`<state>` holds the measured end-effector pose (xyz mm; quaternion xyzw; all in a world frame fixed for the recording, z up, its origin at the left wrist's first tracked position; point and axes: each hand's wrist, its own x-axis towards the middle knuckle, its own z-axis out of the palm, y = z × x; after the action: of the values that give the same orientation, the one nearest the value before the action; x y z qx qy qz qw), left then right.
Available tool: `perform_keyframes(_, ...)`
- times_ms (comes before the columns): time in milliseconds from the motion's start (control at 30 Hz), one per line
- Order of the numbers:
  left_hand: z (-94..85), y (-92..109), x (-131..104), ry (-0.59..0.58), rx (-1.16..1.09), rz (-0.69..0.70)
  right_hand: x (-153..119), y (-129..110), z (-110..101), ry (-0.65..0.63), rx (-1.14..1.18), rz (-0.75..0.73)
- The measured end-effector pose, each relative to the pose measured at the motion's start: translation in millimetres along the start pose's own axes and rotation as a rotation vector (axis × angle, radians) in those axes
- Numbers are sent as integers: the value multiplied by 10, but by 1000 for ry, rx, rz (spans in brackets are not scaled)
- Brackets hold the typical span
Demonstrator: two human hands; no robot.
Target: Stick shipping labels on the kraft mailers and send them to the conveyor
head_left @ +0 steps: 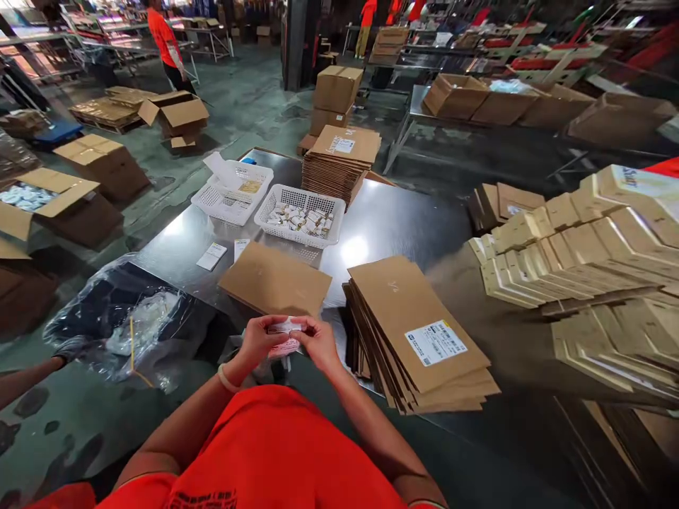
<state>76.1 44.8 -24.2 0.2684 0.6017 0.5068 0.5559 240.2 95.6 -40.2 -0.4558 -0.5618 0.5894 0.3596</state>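
1. The left hand (pixel 258 341) and right hand (pixel 317 342) meet close to the chest, above the near edge of the steel table (pixel 387 219).
2. Fingers of both hands pinch 1 small white packet (pixel 284 336) between them.
3. A flat cardboard sheet (pixel 274 281) lies just beyond; a stack of flat cartons (pixel 419 332) sits right.

A shiny metal table (pixel 392 219) carries a white basket (pixel 300 215) of small packets, with a second white basket (pixel 232 192) just beside it. A stack of flattened cartons (pixel 419 332) lies at the near edge, another flat carton (pixel 274 281) to its left, a taller stack (pixel 340 161) at the far end, and two small cards (pixel 212 256) near the left edge.
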Motion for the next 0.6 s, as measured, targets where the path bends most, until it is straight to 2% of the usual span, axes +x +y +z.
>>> perform_keyframes(133, -16, 27, 76, 12, 89, 30, -74, 82, 68, 140, -182, -267)
perform_keyframes(200, -64, 31, 131, -6, 121, 22, -108, 131, 125, 177, -262, -353)
perform_keyframes(333, -186, -16, 249, -53, 125, -35, -161, 196, 227, 177, -475, -390)
perform_keyframes(400, -237, -80, 295, -110, 115, -56, -122, 186, 210, 199, -566, -401)
perform_keyframes(467, -278, -177, 326, -225, 103, -119, 35, 143, 121, 268, -620, -420)
perform_keyframes(533, -311, -301, 346, -325, 86, -213, 336, 90, -18, 343, -632, -401)
perform_keyframes(600, -337, -440, 371, -330, 61, -289, 733, 56, -162, 392, -636, -314)
